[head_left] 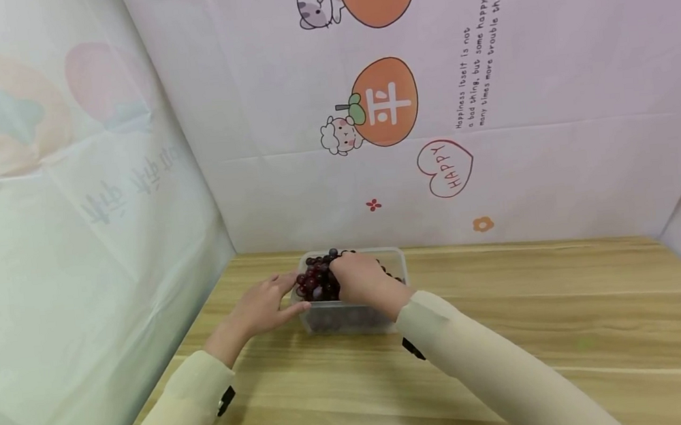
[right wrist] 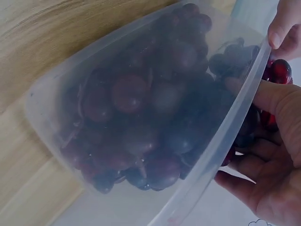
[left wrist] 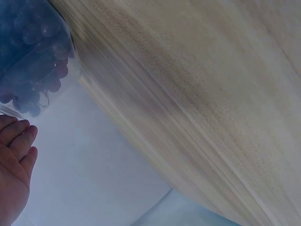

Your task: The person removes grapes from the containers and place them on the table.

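Observation:
A translucent plastic box (head_left: 350, 317) stands on the table, heaped with dark red and purple grapes (head_left: 312, 285). My right hand (head_left: 362, 280) reaches over the near rim into the box. In the right wrist view, its thumb and curled fingers (right wrist: 265, 96) hold a bunch of grapes (right wrist: 281, 71) at the rim; part of that bunch is hidden by the hand and the cloudy wall. At the box's left end is my left hand (head_left: 266, 305), its fingers fairly straight and its thumb near the front corner. The left wrist view shows these fingers (left wrist: 21, 141) beside the rim.
The wood-grain table (head_left: 544, 343) extends to the right and in front of the box. Behind it rises a white printed cloth (head_left: 290, 197), and another white cloth (head_left: 78, 299) hangs along the left edge.

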A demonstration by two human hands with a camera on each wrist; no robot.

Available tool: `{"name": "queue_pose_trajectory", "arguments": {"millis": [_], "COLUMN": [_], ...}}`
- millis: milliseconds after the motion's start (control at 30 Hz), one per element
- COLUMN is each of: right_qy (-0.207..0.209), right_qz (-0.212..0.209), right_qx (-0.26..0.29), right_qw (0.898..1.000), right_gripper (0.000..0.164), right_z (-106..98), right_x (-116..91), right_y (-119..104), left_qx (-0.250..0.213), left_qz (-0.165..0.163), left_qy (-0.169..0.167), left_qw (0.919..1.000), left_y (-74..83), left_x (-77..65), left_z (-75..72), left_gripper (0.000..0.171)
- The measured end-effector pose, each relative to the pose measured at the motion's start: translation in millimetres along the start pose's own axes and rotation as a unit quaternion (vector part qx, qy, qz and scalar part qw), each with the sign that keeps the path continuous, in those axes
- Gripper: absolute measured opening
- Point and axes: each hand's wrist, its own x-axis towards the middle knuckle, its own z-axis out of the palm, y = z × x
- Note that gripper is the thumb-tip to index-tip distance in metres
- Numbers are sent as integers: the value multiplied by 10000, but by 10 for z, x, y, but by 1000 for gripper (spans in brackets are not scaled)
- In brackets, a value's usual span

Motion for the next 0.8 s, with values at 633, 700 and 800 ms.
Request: {"name": "queue_pose_trajectory", "arguments": {"millis": [633, 700, 800], "right_qy": [1053, 1281, 1681], "right_qz": [-415, -558, -788], "right_qx": [-37, 35, 24], "right_qw": [9936, 9902, 9826], "right_gripper": [29, 29, 30], "right_z": [181, 195, 225], "right_x": [-103, -128, -150], "right_y": [120, 132, 154], "left_qx": [-37, -27, -22], "left_qz": [-46, -57, -69], "left_qy": [3, -8, -12], "left_qw": [10000, 10000, 10000], "left_y": [19, 16, 11], "left_x": [-10, -7, -1], "left_z": [-3, 0, 4], "left_gripper": [83, 83, 83]}}
